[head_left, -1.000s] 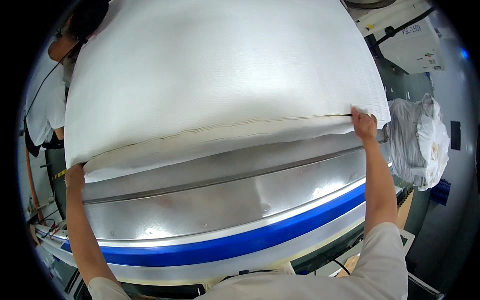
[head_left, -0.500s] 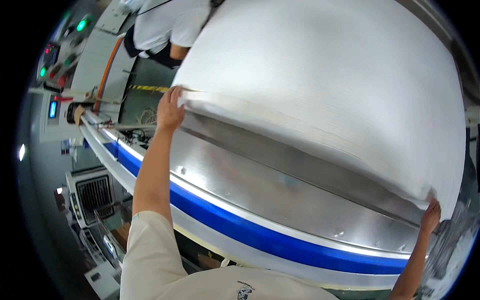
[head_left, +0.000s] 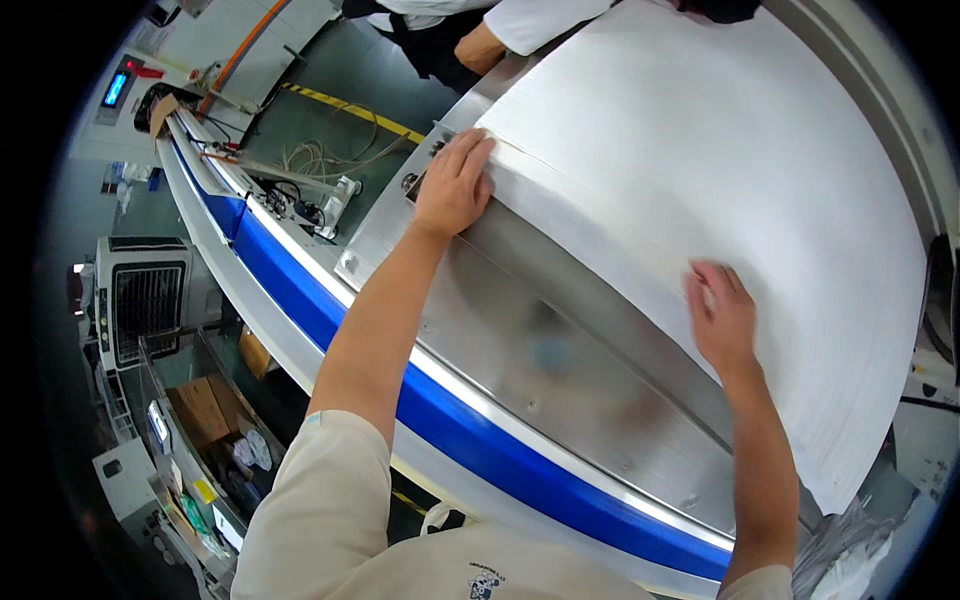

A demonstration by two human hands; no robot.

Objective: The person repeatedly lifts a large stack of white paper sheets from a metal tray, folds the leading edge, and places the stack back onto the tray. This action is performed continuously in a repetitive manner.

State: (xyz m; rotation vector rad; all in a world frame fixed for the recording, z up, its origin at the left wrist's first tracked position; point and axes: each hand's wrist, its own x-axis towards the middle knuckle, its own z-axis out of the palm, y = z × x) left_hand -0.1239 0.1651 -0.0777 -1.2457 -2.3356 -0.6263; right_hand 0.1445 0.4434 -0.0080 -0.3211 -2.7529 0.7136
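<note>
A broad stack of thin white sheets (head_left: 680,150) covers the metal table (head_left: 540,340), its near edge running slantwise from upper left to lower right. At the near left corner of the stack lies my left hand (head_left: 455,182). Its fingers are stretched out over that edge and touch it; nothing visible is gripped. My right hand (head_left: 722,315) is above the sheets near the middle of the near edge, slightly smeared by motion. Its fingers are loosely bent and apart, with nothing in them. Whether it touches the sheets cannot be told.
A co-worker's white sleeve (head_left: 545,22) reaches over the stack's far left side. Along my side runs a blue band (head_left: 480,450) with metal rails. Loose cables (head_left: 315,158) lie on the floor at left. Crumpled clear plastic (head_left: 845,550) hangs at the lower right.
The view has swung, and the stack's near edge now lies flat. My right hand has let go of the right corner and moved toward the middle. My left hand stays at the left corner.
</note>
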